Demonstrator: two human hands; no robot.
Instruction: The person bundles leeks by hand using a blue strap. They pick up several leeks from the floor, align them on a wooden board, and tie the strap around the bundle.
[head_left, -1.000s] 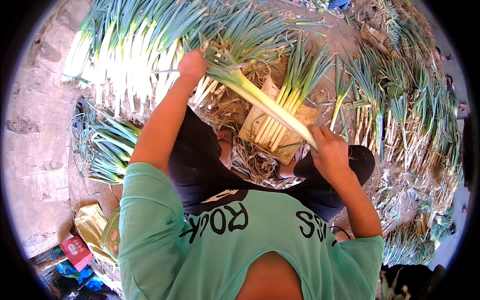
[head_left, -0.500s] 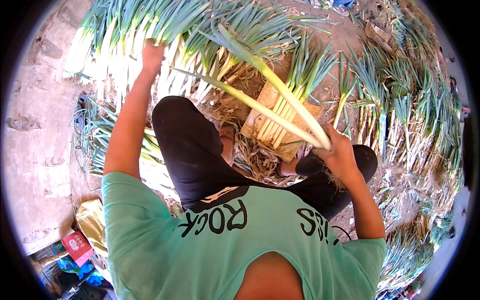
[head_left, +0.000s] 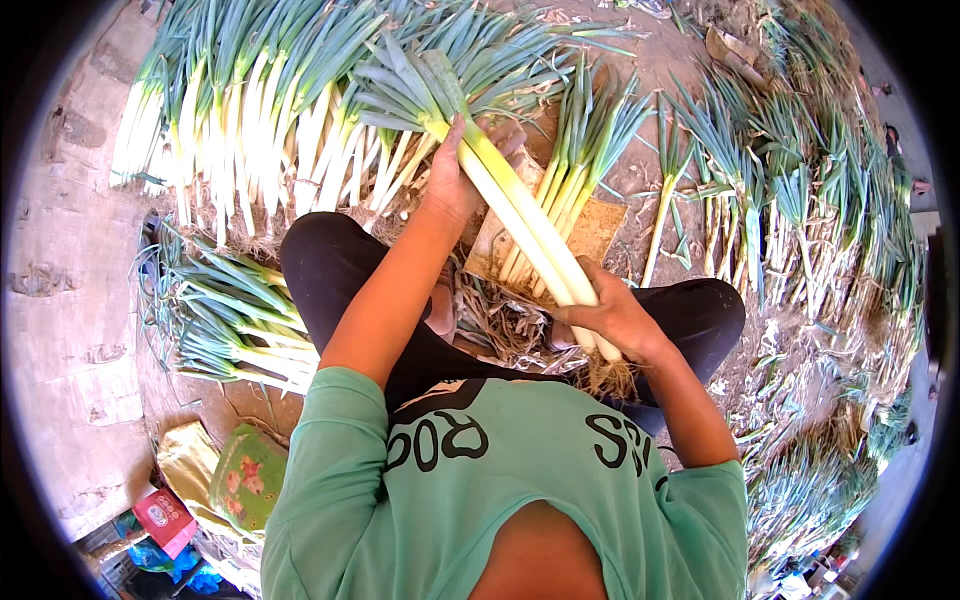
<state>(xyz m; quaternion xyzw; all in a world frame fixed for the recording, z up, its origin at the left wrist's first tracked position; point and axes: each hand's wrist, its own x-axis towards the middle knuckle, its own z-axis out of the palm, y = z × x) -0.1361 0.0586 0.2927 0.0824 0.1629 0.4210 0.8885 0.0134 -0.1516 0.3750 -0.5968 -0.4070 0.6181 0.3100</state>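
Two thick green onions (head_left: 528,222) slant across my lap, with green leaves at the far end and white root ends toward me. My left hand (head_left: 465,175) is around them where the leaves meet the pale stems, its fingertips showing on the far side. Lower down, my right hand (head_left: 612,315) grips the white stems just above the hairy roots. Beneath and beyond them, a small bunch of green onions (head_left: 590,150) lies on a wooden board (head_left: 600,232) between my knees.
A long row of green onions (head_left: 245,120) lies ahead on the left. More are heaped beside my left knee (head_left: 240,315) and along the right side (head_left: 800,215). Dry peelings (head_left: 500,315) cover the ground by my feet. Bags (head_left: 245,478) and a red packet (head_left: 165,520) sit at lower left.
My left hand has come from the row back to the onions in my right hand and closed around them. The two stalks, spread apart before, now lie side by side, nearer the middle.
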